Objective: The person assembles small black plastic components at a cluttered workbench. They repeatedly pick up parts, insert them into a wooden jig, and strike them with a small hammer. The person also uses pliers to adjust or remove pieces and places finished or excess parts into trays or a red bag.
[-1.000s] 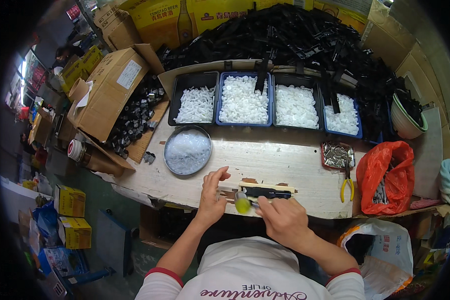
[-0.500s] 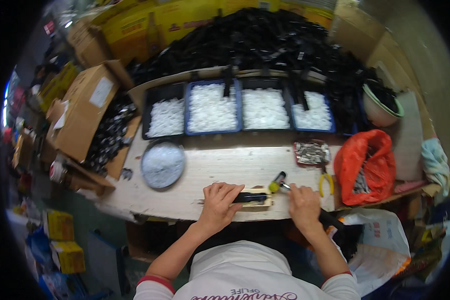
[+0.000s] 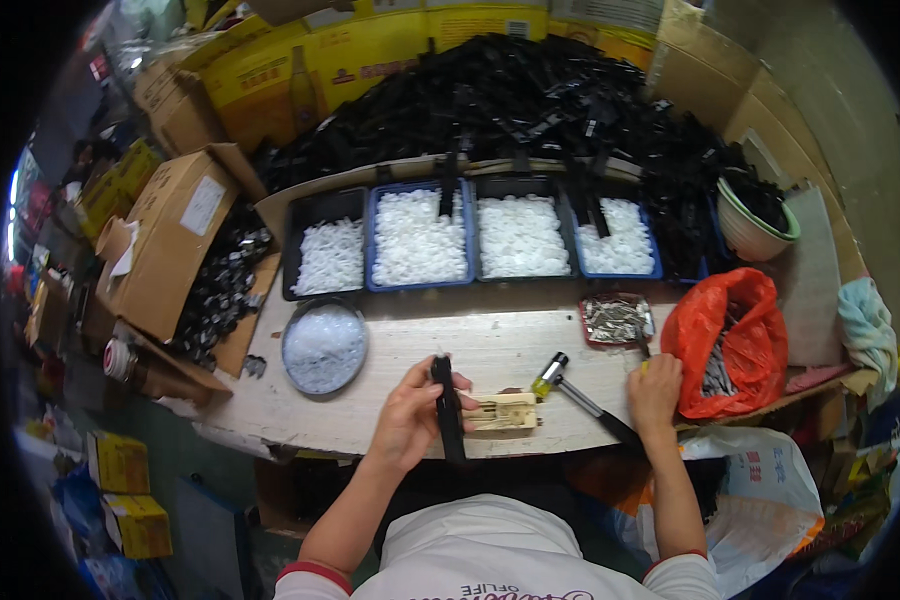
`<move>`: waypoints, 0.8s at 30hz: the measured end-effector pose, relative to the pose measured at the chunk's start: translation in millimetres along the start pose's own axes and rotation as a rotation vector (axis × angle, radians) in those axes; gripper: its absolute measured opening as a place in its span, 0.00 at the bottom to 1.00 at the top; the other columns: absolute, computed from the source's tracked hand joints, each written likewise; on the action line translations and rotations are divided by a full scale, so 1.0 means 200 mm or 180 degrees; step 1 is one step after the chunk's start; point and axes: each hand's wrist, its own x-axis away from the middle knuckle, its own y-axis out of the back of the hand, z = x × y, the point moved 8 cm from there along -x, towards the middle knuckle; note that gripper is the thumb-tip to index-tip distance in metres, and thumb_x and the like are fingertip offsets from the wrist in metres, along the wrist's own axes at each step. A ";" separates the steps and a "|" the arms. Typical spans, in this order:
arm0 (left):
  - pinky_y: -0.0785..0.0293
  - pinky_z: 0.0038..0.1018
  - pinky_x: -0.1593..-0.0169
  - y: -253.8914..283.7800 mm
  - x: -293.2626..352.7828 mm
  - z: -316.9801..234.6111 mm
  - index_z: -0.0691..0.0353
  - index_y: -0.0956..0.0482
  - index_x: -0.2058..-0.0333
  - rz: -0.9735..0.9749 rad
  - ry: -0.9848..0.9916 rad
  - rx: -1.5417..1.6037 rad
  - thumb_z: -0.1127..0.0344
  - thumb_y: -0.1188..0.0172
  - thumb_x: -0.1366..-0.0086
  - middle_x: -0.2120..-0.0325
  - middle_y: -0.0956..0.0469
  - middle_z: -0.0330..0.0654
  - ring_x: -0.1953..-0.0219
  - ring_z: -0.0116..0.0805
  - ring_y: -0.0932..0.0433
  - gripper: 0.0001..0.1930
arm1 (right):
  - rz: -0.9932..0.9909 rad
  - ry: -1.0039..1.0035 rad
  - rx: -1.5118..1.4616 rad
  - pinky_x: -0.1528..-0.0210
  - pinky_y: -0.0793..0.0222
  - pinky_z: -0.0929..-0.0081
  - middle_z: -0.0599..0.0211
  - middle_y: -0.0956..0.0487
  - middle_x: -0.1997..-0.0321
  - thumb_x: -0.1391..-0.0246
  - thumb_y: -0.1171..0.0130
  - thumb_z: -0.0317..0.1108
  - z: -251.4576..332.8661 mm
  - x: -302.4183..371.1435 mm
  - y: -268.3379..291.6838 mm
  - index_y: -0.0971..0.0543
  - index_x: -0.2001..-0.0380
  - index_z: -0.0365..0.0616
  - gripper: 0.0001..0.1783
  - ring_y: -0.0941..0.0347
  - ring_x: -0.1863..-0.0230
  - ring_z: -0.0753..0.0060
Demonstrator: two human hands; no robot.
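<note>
My left hand [image 3: 410, 412] is closed round a long black plastic piece [image 3: 446, 410], which stands lengthwise just left of a pale fixture block [image 3: 510, 411] on the bench. Right of that block lies a hammer [image 3: 582, 398], its yellow-and-dark head toward the far side and its black handle slanting to the near right. My right hand [image 3: 656, 395] is closed on yellow-handled pliers [image 3: 644, 346]; the handles are mostly covered by the fingers. Just beyond it sits a small red tray [image 3: 618, 318] of metal pieces.
Behind stand several bins [image 3: 420, 285] of small white parts, below a heap of black pieces [image 3: 510, 100]. A round basin [image 3: 288, 365] of clear-white bits is at left, near an open carton [image 3: 160, 245]. A red plastic bag [image 3: 685, 330] stands at right, with a bowl [image 3: 755, 232] behind.
My right hand has let go of the hammer, now lying on the bench, and moved right onto the pliers. My left hand has lifted the black piece off the block and turned it lengthwise.
</note>
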 end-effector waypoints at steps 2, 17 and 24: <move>0.22 0.33 0.68 0.06 0.02 0.05 0.61 0.40 0.48 -0.0085 0.0024 -0.0243 0.61 0.54 0.35 0.68 0.27 0.46 0.69 0.35 0.23 0.19 | -0.0029 -0.0094 -0.0583 0.63 0.41 0.59 0.53 0.35 0.72 0.56 0.48 0.29 -0.01 -0.01 0.02 0.33 0.77 0.38 0.06 0.39 0.66 0.53; 0.32 0.17 0.76 0.07 0.20 0.04 0.66 0.27 0.57 -0.0308 -0.0742 -0.1996 0.68 0.44 0.40 0.73 0.25 0.38 0.76 0.20 0.29 0.13 | 0.1844 0.1426 -0.3011 0.59 0.36 0.63 0.51 0.28 0.62 0.51 0.44 0.32 0.92 0.24 0.30 0.29 0.73 0.32 0.12 0.33 0.61 0.51; 0.31 0.15 0.78 0.06 0.22 0.02 0.69 0.27 0.58 -0.0315 -0.1056 -0.2605 0.71 0.43 0.42 0.76 0.26 0.39 0.80 0.20 0.28 0.13 | 0.1917 0.1644 -0.2610 0.66 0.34 0.64 0.53 0.30 0.70 0.52 0.43 0.31 0.95 0.26 0.28 0.30 0.74 0.32 0.11 0.32 0.67 0.53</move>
